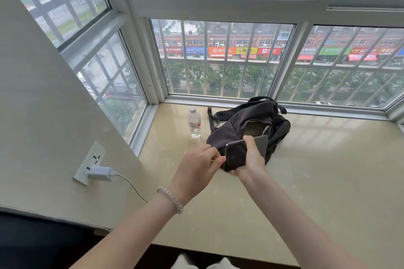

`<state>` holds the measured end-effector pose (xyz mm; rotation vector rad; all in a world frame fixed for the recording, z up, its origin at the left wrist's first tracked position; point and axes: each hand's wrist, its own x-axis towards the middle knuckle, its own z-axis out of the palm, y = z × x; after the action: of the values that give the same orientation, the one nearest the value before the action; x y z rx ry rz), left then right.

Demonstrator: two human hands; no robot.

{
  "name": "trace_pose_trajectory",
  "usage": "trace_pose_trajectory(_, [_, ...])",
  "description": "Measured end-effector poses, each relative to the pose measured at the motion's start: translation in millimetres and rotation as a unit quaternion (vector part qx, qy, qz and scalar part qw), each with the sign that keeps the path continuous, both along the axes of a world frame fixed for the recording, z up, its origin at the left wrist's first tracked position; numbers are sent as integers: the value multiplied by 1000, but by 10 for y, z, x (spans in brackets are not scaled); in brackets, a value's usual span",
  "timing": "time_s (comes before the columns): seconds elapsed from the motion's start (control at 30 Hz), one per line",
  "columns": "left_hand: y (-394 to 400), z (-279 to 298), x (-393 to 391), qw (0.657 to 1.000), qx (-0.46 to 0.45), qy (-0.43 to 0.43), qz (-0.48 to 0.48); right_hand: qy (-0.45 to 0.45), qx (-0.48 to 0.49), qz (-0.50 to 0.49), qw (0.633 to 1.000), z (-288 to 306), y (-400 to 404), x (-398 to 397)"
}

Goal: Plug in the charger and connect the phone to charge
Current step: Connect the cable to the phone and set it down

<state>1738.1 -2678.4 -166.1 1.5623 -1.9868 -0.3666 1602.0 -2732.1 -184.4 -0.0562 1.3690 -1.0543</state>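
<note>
Phone: the phone (pixel 238 155) is dark and is held in the air over the near part of the surface (pixel 317 170), just in front of the backpack (pixel 247 124), with one short end turned to the left.
Right hand: the right hand (pixel 251 159) closes around the middle of the phone, thumb on top; I judge this keeps it steady for the plug.
Left hand: the left hand (pixel 196 170) has its fingers (pixel 215 158) pinched together at the left end of the phone. The cable end is hidden there, so I cannot tell if it is already inside.
Charger: the white charger (pixel 100 173) sits in the wall socket (pixel 88 164) at the left, and its cable (pixel 131 188) runs toward the left arm.
Around: a water bottle (pixel 194 123) stands to the left of the backpack.
Writing: the red label on the bottle and the shop signs outside are too small to read.
</note>
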Motion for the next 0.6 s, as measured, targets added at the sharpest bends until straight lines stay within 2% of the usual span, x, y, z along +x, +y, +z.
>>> trace_pose_trajectory(0.1, [-29, 9, 52, 997, 74, 22, -8, 65, -33, 19, 997, 55, -57, -10])
trace_pose_trajectory(0.23, [-162, 64, 76, 972, 161, 167, 32, 164, -84, 128, 975, 101, -101, 3])
trace_pose_trajectory(0.33, [-297, 39, 83, 947, 220, 231, 39, 222, -115, 208, 946, 94, -94, 34])
trace_pose_trajectory(0.6, [-431, -303, 210, 933, 256, 236, 93, 179, -135, 231, 947, -140, -190, 53])
